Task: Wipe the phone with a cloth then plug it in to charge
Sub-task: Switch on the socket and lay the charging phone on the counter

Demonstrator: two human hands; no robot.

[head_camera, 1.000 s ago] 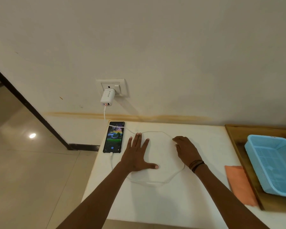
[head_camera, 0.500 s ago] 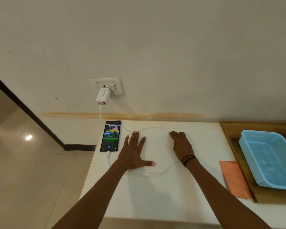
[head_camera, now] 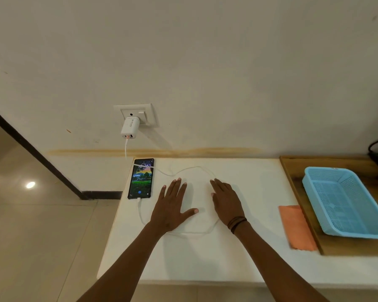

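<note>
A white counter (head_camera: 205, 258) carries a blue basket (head_camera: 345, 201) at its right edge, an orange cloth (head_camera: 296, 227) beside it, both hands, left (head_camera: 172, 208) and right (head_camera: 226, 202), flat, spread, grasping nothing, and the lit phone (head_camera: 140, 178) at the back-left corner, cable (head_camera: 190, 232) plugged in

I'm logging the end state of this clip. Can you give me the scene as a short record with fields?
phone: flat on white table, screen lit, cable in its near end
charger: in wall socket
left hand: flat on table, empty
right hand: flat on table, empty
orange cloth: on table beside blue basket
</note>
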